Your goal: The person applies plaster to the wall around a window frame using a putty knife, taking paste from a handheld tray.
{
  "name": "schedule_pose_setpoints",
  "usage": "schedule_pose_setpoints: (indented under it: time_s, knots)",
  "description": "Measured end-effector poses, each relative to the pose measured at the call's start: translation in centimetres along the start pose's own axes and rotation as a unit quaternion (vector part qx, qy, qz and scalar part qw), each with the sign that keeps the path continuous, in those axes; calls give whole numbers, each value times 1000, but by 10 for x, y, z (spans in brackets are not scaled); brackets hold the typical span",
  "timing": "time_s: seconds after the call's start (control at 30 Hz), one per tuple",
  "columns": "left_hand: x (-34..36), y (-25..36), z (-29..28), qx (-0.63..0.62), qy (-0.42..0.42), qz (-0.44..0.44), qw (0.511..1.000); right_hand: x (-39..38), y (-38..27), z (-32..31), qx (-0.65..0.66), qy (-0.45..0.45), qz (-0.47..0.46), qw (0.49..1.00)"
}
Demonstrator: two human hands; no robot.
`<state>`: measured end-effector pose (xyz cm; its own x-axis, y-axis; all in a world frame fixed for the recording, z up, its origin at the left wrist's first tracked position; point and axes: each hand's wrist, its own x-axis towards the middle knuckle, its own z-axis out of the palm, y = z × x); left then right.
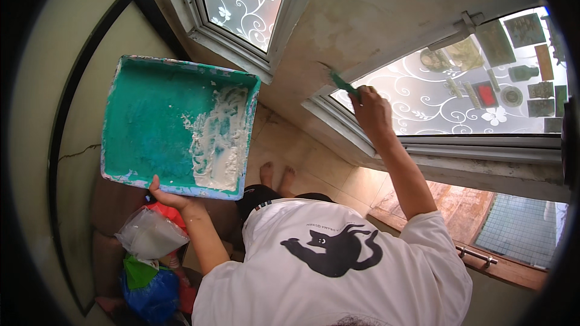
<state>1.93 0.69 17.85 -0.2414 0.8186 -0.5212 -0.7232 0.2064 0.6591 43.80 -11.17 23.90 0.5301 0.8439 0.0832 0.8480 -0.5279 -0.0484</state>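
My left hand supports a square green tray by its near edge. The thumb lies over the rim, while the other fingers are hidden underneath. White paste is smeared along the tray's right side, thickest at the near right corner. Up at the wall between the two windows, my right hand is closed around a small green scraper. Its tip meets the wall beside the right window's frame, near a short dark mark. The wall there looks patchy, with paler areas.
Frosted windows stand at the top and right; bottles and packets show behind the right one. Plastic bags lie on a brown seat at lower left. A wooden panel with a metal handle is at lower right.
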Motion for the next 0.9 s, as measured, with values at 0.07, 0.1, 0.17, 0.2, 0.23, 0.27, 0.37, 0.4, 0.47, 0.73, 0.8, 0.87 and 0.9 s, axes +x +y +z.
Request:
schedule_pose_setpoints:
  time_s: [0.07,0.1,0.17,0.2,0.23,0.27,0.37,0.4,0.47,0.73,0.8,0.87,0.9]
  knots:
    - [20,-3,-25,-17,-40,22,999,-12,2,-28,26,50,-12,998]
    - [26,-3,-35,-25,-58,35,997,-21,-2,-44,40,58,-8,998]
    - [-2,4,-10,-2,-43,31,999,-33,-8,-66,55,63,-2,996]
    - [-10,7,-1,9,-36,28,999,-37,-13,-70,58,62,-2,996]
    - [-3,5,-8,-14,-61,32,998,-39,-19,-71,62,60,-4,996]
    - [-2,5,-8,-15,-66,28,997,-38,-25,-62,70,43,-9,997]
    - [11,6,-16,-61,-87,18,994,-16,-39,-11,48,-17,-35,998]
    - [14,4,-16,-64,-93,14,994,-8,-42,2,48,-35,-40,997]
    - [16,1,-15,-67,-103,5,992,8,-40,24,32,-24,-50,998]
    - [12,8,-23,-50,-92,1,995,-32,-23,-44,53,66,-14,996]
    - [9,6,-19,-47,-81,-4,996,-38,-20,-44,78,46,-15,996]
    - [7,7,-16,-39,-71,-9,997,-33,-29,-35,88,-2,-9,996]
    - [7,7,-16,-43,-77,-9,996,-28,-32,-19,81,-12,-20,996]
